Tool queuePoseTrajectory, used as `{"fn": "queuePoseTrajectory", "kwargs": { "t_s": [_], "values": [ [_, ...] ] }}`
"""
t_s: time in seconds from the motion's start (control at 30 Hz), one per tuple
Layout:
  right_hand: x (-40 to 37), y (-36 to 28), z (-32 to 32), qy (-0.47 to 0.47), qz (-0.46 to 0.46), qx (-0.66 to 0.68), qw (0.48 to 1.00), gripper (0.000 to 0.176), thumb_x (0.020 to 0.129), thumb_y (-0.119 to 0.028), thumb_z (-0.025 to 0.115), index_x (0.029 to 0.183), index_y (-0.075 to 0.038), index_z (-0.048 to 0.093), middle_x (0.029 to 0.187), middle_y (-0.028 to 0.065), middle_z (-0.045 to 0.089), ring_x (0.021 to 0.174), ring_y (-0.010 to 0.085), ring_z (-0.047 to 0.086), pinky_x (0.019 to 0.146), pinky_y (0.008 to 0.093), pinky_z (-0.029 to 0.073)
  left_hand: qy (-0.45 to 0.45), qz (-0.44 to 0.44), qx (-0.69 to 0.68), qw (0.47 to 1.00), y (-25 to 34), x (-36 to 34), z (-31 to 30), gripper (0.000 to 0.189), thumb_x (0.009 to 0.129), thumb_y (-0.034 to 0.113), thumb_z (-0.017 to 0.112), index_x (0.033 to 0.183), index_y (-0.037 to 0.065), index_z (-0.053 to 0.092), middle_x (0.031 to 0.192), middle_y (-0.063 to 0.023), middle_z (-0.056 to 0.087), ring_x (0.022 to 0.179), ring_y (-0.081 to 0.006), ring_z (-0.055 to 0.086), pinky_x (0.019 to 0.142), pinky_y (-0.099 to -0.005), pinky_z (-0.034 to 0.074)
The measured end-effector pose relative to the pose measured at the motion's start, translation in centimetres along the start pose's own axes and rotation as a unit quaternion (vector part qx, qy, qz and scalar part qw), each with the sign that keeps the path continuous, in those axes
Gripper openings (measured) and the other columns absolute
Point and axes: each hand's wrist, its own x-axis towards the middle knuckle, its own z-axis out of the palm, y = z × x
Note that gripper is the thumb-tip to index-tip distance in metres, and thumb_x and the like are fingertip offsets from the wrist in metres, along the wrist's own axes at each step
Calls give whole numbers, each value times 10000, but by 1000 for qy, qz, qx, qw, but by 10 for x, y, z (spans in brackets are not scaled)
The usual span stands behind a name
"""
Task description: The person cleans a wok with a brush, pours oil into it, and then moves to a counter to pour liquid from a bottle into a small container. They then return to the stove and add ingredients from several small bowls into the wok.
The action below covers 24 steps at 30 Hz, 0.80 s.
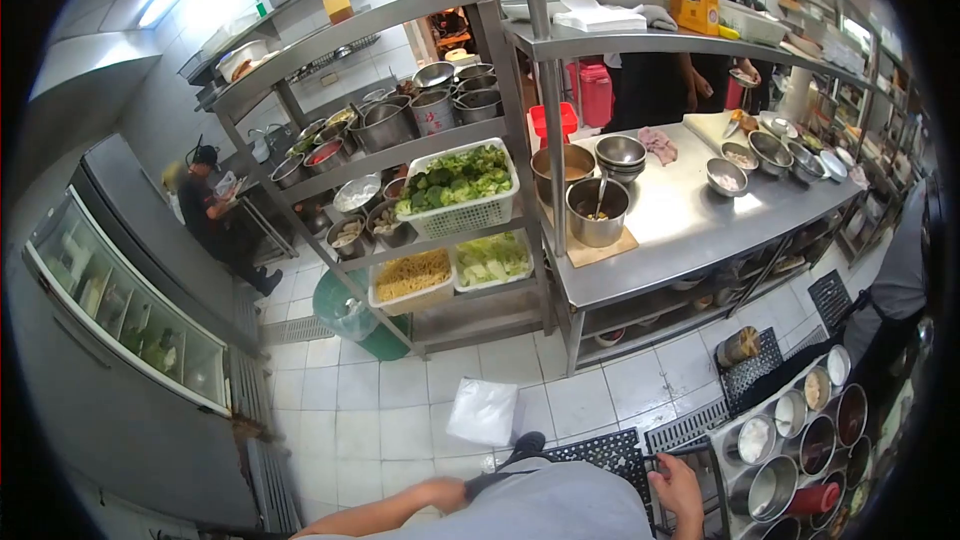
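Observation:
My left hand [443,493] is down beside my grey shirt, level with my waist, its fingers smeared by motion. On the other side, my right hand [677,487] hangs low with loosely bent fingers apart and no object visible in it. It is close to the metal frame [712,485] of a condiment station. Round metal pots [764,489] of sauces and powders stand on that station, to the right of the hand. A white plastic bag [483,411] lies on the tiled floor ahead of me.
A metal shelf [470,320] holds a basket of broccoli [457,187], a tub of noodles [412,278] and pots. Right of it stands a steel worktable [650,265] with bowls. A green bin [375,325], glass-topped fridge [130,300] and several people are around.

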Motion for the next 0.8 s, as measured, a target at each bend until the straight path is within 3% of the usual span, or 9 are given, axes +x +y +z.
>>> {"fn": "queuePoseTrajectory", "kwargs": {
  "t_s": [0.03, 0.1, 0.23, 0.33, 0.4, 0.43, 0.5, 0.57, 0.8],
  "values": [
    [2, -5, 1, 3, 1, -4, 1000, 449, 792, -168, 702, 1199, -7, 600, 983, 187, 644, 838, 296, 654, 780, 382, 517, 2, 5, 0, 1000, -7, 4, -4, 371, 810, 331, 564, 844, -19, 686, 774, -185, 686, 724, -333, 666, 671, -452, 532],
    [6, -16, 2, -8, -2, -10, 1000, 453, 794, -182, 702, 1199, -6, 601, 987, 188, 647, 837, 295, 653, 785, 378, 518, -162, -64, -172, 970, -18, 9, -24, 405, 831, 383, 588, 771, -6, 681, 678, -128, 659, 647, -249, 644, 589, -410, 535],
    [16, -30, 14, -4, 9, -29, 1000, 455, 795, -197, 703, 1198, -11, 604, 995, 184, 649, 828, 289, 653, 783, 375, 519, -217, -111, -183, 953, -22, 5, -92, 470, 833, 466, 611, 718, 14, 670, 665, -90, 634, 620, -195, 626, 542, -375, 532],
    [26, -43, 23, 15, 5, -66, 998, 444, 772, -188, 724, 1169, -16, 625, 979, 180, 677, 811, 269, 686, 755, 358, 541, -163, -105, -113, 974, -34, 11, -145, 524, 817, 534, 618, 734, 21, 685, 712, -103, 655, 639, -208, 629, 552, -360, 534],
    [30, -58, 30, -11, 35, -46, 998, 469, 793, -217, 704, 1205, -15, 603, 1047, 183, 654, 833, 289, 658, 782, 373, 520, -35, -101, -94, 990, -48, 28, -169, 582, 798, 577, 625, 775, 0, 699, 778, -150, 680, 696, -266, 651, 616, -397, 541],
    [33, -63, 35, -7, 36, -47, 998, 469, 793, -217, 704, 1205, -15, 603, 1047, 183, 654, 833, 289, 658, 782, 373, 520, -34, -98, -92, 990, -52, 41, -177, 582, 798, 577, 625, 775, 0, 699, 778, -150, 680, 696, -266, 651, 616, -397, 541],
    [39, -71, 47, -17, 57, -46, 997, 480, 793, -241, 703, 1209, -22, 605, 1050, 188, 659, 846, 296, 660, 785, 375, 521, 116, -23, 25, 993, -51, 71, -195, 605, 807, 573, 608, 821, -24, 704, 860, -209, 687, 781, -357, 660, 710, -445, 533],
    [44, -85, 58, -22, 63, -60, 996, 487, 792, -254, 704, 1211, -26, 607, 1040, 188, 662, 848, 299, 661, 786, 376, 522, 140, 16, 45, 989, -24, 78, -218, 575, 837, 527, 583, 843, -37, 699, 920, -246, 674, 851, -414, 647, 782, -479, 511],
    [59, -99, 87, -32, 78, -48, 995, 477, 821, -246, 678, 1243, -40, 594, 1030, 216, 657, 912, 334, 650, 813, 393, 513, 76, 136, 71, 985, 15, 128, -218, 495, 858, 464, 574, 954, -7, 693, 987, -216, 683, 925, -386, 650, 814, -470, 509]
  ]
}}
